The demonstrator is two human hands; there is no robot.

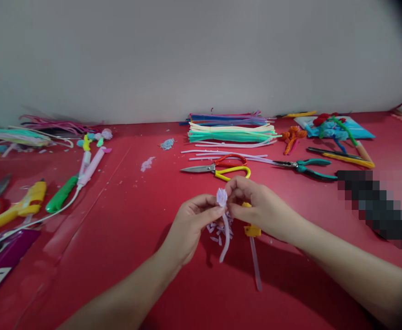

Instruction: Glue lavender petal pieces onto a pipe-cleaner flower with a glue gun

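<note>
Nearer the person than the scissors [216,168], a lilac fuzzy flower [222,197] stands upright. The left hand [198,217] pinches it just below the head; the right hand [251,201] has its fingers bunched beside it, their grip impossible to tell. It looks light, soft and bendable, its tufts easily crushed, so the stem [226,236] seems the safest hold.

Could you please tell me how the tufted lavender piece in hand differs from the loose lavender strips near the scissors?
The tufted piece is held in the left hand; the strips lie on the table. The piece has a clustered head; the strips look plain. The piece's stem curves; the strips run nearly straight. Both are pale lavender.
</note>
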